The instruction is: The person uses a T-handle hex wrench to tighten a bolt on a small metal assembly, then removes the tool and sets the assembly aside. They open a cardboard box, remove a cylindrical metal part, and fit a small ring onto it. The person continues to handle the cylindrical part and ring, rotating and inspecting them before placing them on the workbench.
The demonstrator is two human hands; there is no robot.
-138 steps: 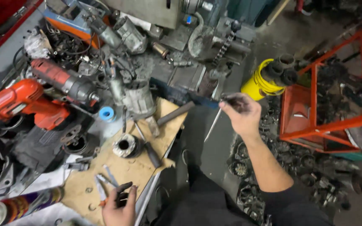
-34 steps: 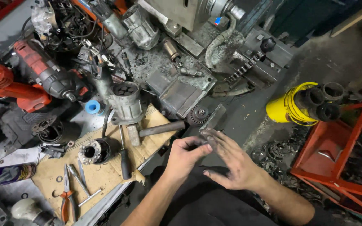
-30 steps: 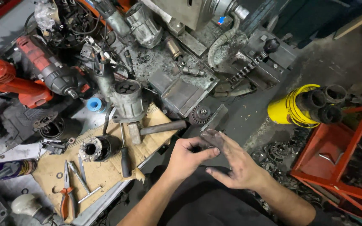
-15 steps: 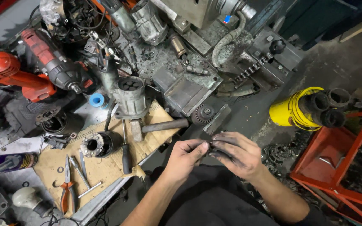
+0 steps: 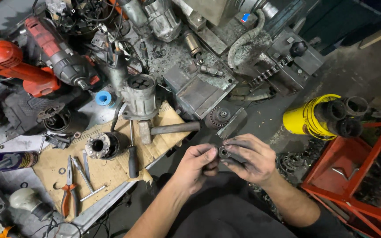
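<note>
Both greasy hands meet in front of the bench edge around a small dark round metal part (image 5: pixel 222 152). My left hand (image 5: pixel 197 165) grips it from the left with fingers curled. My right hand (image 5: pixel 248 158) wraps over it from the right, fingertips on its rim. On the cardboard sheet (image 5: pixel 111 169) to the left lie a hammer (image 5: pixel 168 129), a screwdriver (image 5: pixel 132 156), a black cylindrical housing (image 5: pixel 103 145) and orange-handled pliers (image 5: pixel 68 194). A grey metal motor body (image 5: pixel 140 96) stands at the cardboard's far edge.
Red power tools (image 5: pixel 31 61) and oily machine parts crowd the bench at upper left. A vice (image 5: pixel 203 90) and a chain (image 5: pixel 272 72) sit behind. A yellow cylinder (image 5: pixel 307 119) and a red metal rack (image 5: pixel 358 176) stand on the right. A spray can (image 5: pixel 5 161) lies far left.
My right hand was alone holding a thin rod earlier. Both hands have since come together and closed round the small dark part, drawing slightly nearer the bench edge.
</note>
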